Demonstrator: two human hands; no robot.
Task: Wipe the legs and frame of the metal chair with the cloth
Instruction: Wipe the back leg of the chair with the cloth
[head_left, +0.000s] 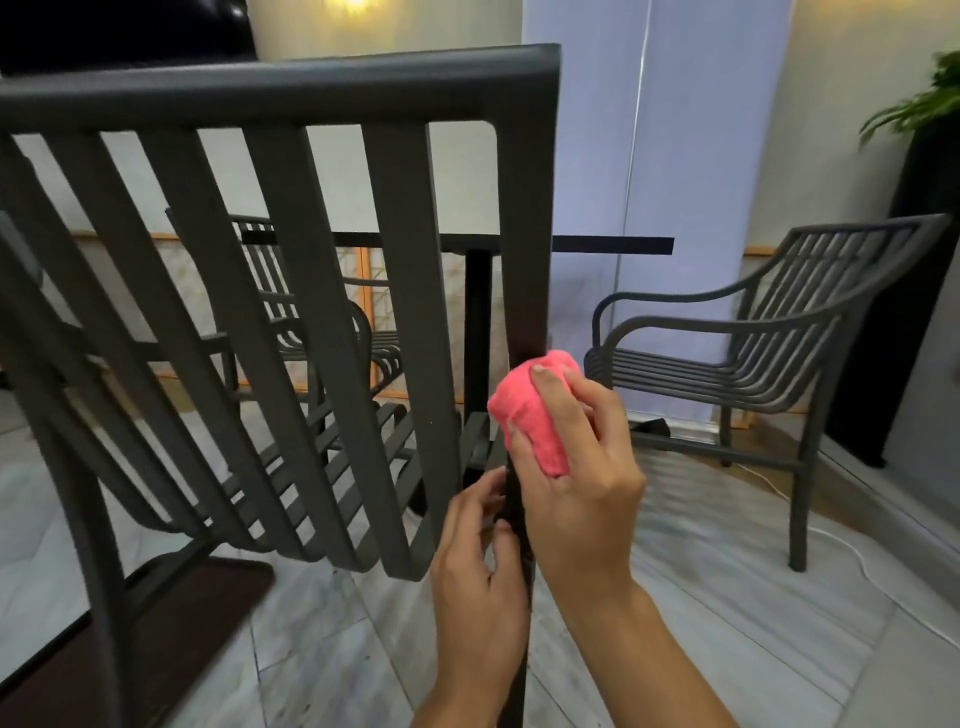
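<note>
Here, the pink cloth (535, 410) is pinched against the chair upright (524, 249) by the right hand (576, 467); the left hand (480, 551) is curled around it below. Loosened fingers would likely let the cloth drop.

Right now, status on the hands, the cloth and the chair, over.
Right hand grips pink cloth against the chair's right back post. Left hand holds the same post lower down. Nothing blocking the post.

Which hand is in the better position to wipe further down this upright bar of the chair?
The right hand. It already grips the pink cloth against the upright bar of the chair. The left hand holds no cloth and only grips the bar lower down.
</note>
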